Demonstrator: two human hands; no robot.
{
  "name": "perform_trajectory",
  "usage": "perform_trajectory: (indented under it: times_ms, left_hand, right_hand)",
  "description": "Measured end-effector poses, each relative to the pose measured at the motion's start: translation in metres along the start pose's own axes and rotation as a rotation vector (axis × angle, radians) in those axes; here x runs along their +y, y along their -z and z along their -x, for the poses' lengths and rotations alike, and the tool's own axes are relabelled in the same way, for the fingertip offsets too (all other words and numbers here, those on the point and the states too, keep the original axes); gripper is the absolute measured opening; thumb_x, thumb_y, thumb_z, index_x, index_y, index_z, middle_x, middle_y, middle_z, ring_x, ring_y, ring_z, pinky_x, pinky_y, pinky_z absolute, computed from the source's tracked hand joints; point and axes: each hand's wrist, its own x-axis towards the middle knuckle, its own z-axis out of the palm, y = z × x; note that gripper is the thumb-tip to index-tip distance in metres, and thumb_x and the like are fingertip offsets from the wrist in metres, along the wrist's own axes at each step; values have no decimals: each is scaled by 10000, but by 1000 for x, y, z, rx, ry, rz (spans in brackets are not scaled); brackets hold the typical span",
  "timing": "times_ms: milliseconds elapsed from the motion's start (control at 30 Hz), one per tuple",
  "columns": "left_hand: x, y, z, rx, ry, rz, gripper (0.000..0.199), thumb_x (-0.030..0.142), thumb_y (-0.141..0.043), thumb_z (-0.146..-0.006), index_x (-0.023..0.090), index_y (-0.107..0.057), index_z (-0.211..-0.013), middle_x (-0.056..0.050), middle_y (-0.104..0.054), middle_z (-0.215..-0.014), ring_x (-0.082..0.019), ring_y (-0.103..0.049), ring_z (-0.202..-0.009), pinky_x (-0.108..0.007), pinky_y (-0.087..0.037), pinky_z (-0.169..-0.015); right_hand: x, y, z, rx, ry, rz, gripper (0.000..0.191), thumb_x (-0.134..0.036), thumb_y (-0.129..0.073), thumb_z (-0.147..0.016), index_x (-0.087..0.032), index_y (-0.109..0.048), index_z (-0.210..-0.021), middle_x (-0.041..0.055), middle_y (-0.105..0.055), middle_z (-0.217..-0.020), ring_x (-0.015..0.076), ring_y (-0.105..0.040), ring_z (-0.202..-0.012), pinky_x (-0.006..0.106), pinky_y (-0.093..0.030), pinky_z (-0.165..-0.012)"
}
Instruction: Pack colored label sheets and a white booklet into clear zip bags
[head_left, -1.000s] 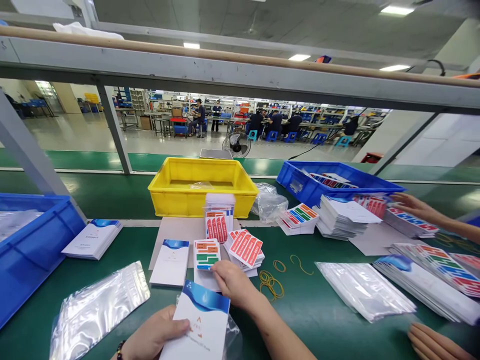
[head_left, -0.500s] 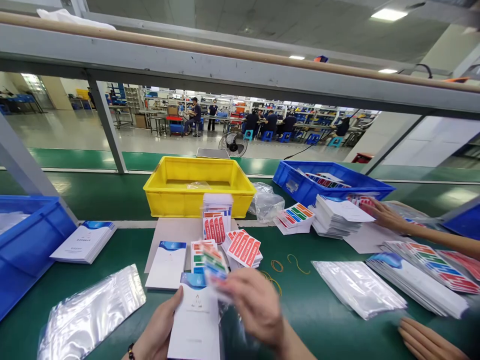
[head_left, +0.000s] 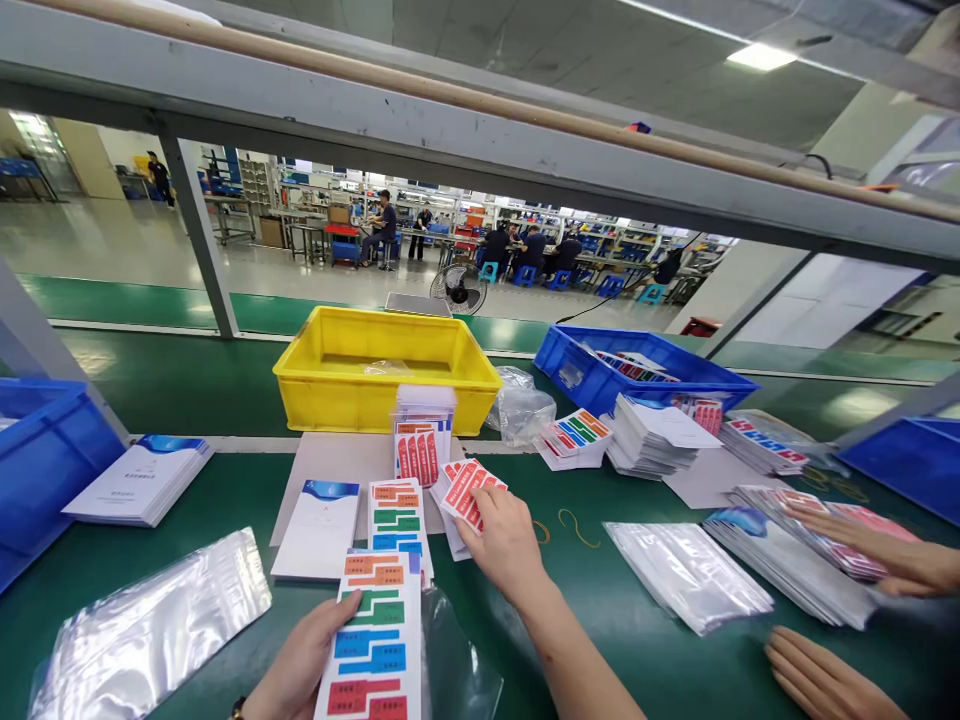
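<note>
My left hand (head_left: 304, 655) holds a white booklet with a multicoloured label sheet (head_left: 373, 640) lying on top, the thumb pressed on its left edge. My right hand (head_left: 499, 530) rests its fingers on the stack of red label sheets (head_left: 466, 490), fingertips closed around the top sheet's edge. Beside that stack lie more multicoloured sheets (head_left: 397, 515). Behind them stands an upright pile with red labels (head_left: 418, 455). A white booklet with a blue top (head_left: 316, 530) lies left of the sheets. A clear plastic bag (head_left: 461, 665) sits under the held booklet.
Behind are a yellow bin (head_left: 386, 400) and a blue bin (head_left: 645, 385). Plastic bags lie left (head_left: 157, 620) and right (head_left: 686, 575). Booklets (head_left: 139, 480) lie far left. Another person's two hands (head_left: 832, 680) are at the right, near label stacks (head_left: 787, 570).
A multicoloured sheet now covers the held booklet. My right hand has moved up to the red stack. The other person's upper hand has come down to the label sheets.
</note>
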Motion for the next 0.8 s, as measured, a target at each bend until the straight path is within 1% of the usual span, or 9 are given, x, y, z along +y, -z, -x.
perform_trajectory:
  times_ms: [133,267,400,500,600,633,700,767,800]
  left_hand:
    - [-1,4,-4,-10,10,-3,545,308,-660,-780,17,-444,-1188,-162,-742,-758,-304,-713,-728,-342,-561,-639]
    - [0,3,-3,-22,27,-9,585,296,-662,-781,25,-405,-1231,-153,-744,-761,-298,-713,-735,-344,-560,-652]
    - [2,-1,1,9,-7,-7,527,272,-629,-808,17,-425,-1221,-142,-743,-729,-287,-715,-692,-337,-557,-629]
    - [0,-1,0,32,-33,8,476,271,-608,-822,11,-465,-1194,-142,-742,-718,-286,-714,-670,-340,-553,-624]
    - [-3,1,-5,-3,-54,39,487,322,-622,-805,9,-507,-1159,-155,-742,-749,-298,-711,-702,-366,-545,-675]
    - [-4,3,-7,-43,-72,64,501,359,-625,-795,12,-526,-1142,-161,-742,-770,-306,-708,-728,-379,-540,-701]
    - [-6,5,-11,-172,-95,127,553,458,-615,-772,21,-563,-1107,-174,-737,-837,-326,-694,-815,-408,-522,-762]
    - [-8,8,-13,-284,-110,153,577,517,-611,-748,38,-599,-1069,-179,-728,-898,-337,-669,-902,-424,-502,-812]
    - [-9,9,-14,-307,-136,136,544,495,-639,-734,47,-617,-1043,-175,-726,-911,-335,-661,-924,-421,-496,-825]
  right_hand:
    - [-5,-5,4,-11,-5,41,158,-232,-541,-754,-136,-599,-865,112,-620,-854,249,-556,-820,355,-389,-728]
    - [0,-3,4,41,14,-38,140,-237,-513,-784,-150,-620,-813,89,-644,-804,225,-586,-767,326,-407,-688]
    - [10,2,2,95,36,-99,253,-163,-396,-840,-165,-638,-769,62,-666,-710,187,-611,-671,299,-438,-636]
    - [4,15,4,245,91,-144,267,-127,-389,-853,-146,-652,-892,108,-683,-856,214,-624,-816,336,-468,-718]
    - [-25,32,15,426,333,-297,281,-77,-465,-823,-152,-617,-1047,120,-662,-963,230,-586,-954,380,-462,-799]
    - [-38,35,21,413,446,-354,293,-76,-470,-821,-154,-608,-1068,115,-663,-956,228,-581,-953,383,-464,-793]
    - [-64,37,32,280,647,-421,260,-118,-445,-846,-134,-611,-1045,111,-672,-897,226,-587,-885,376,-472,-735]
    - [-85,31,42,141,736,-437,252,-126,-394,-864,-124,-624,-968,101,-672,-795,212,-583,-772,357,-468,-659]
    - [-92,27,46,94,748,-440,260,-120,-374,-866,-129,-626,-929,93,-664,-748,204,-574,-725,346,-460,-629]
